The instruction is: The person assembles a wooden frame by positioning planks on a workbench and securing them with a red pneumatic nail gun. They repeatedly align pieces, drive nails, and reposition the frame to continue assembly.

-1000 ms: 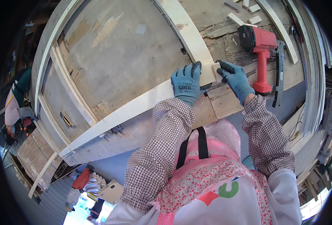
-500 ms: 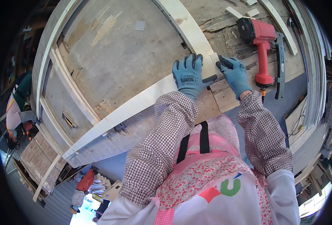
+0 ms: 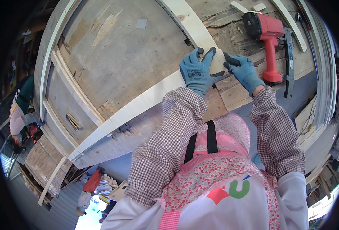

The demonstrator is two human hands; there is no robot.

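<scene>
My left hand (image 3: 197, 73), in a blue glove with dark fingertips, rests on pale wooden strips where two of them meet at a corner. Its fingers are spread and the thumb points right. One strip (image 3: 135, 109) runs from there down to the left; the other strip (image 3: 190, 23) goes up and away. Just right of that corner is my right hand (image 3: 246, 73), gloved alike, its fingers drawn together at the wood's outer edge. Whatever they may pinch is hidden. A red nail gun (image 3: 271, 50) with a dark magazine lies to the right of this hand.
The strips lie on a large worn wooden worktable (image 3: 138, 53). More curved strips (image 3: 75, 90) stand at its left. Offcuts (image 3: 259, 7) and a long pale strip (image 3: 290, 27) lie at the far right. A person (image 3: 20, 115) is at the far left.
My left hand's fingers have spread wider and shifted along the corner. My right hand has drawn slightly down and right, its fingers closer together. The view has shifted a little.
</scene>
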